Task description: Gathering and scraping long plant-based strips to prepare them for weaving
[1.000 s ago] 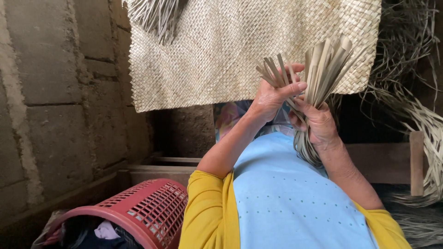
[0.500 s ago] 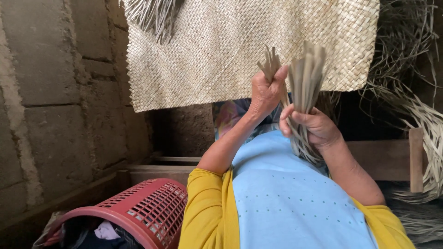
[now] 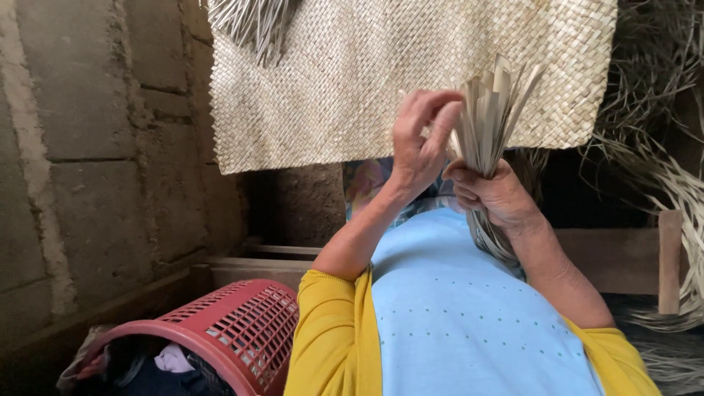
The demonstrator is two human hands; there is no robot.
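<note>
**Bundle of dried leaf strips held upright in front of a woven mat**

The right hand [image 3: 495,194] is closed tightly around a bundle of dried leaf strips [image 3: 488,121], gripping it at about its middle. The long axis of the bundle runs nearly vertical: the cut tips fan out and point upward, leaning slightly to the right, while the lower ends hang down below the fist toward the pale blue front of the person's top. The left hand [image 3: 419,143] is raised just left of the bundle, its fingers bent and loosely apart, the fingertips at the left edge of the strips; whether it pinches a single strip cannot be told, as the fingers cover that spot. The two hands are close together, the left a little higher than the right.

Directly behind the bundle hangs a woven mat [image 3: 337,95] of pale straw colour, rectangular, with a fine checker weave; the tips of the strips overlap its lower right part. Loose unwoven strands spill from the mat's top left edge. Right of the bundle, a tangle of loose dried leaves [image 3: 660,161] hangs and piles down past a wooden frame [image 3: 664,257]. Far left of the bundle stands a rough grey block wall [image 3: 88,161]. Below and well left of the bundle, a red plastic lattice basket [image 3: 235,330] holds crumpled cloth.
</note>
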